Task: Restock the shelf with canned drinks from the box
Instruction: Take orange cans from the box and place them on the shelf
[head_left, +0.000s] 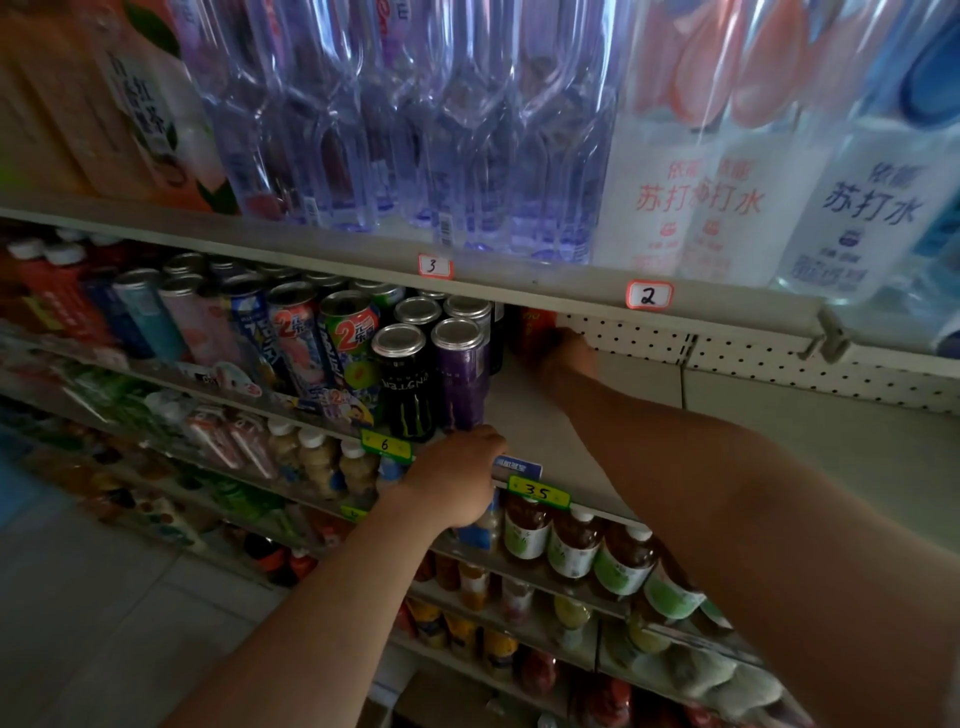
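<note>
- Bare metal is showing along most of the shelf, so we are judging the restocking barely begun.
- Our left hand is curling over the shelf's front edge, holding nothing.
- Our right hand is reaching deep, setting a red can at the back; its fingers we cannot tell.
- The box is lying out of view.

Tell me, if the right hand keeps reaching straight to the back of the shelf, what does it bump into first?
Probably the red can. The right hand is already at it, deep on the shelf, and seems to touch or hold it. Just behind is the pegboard back wall. It is dark there, so depth is hard to judge.
</note>
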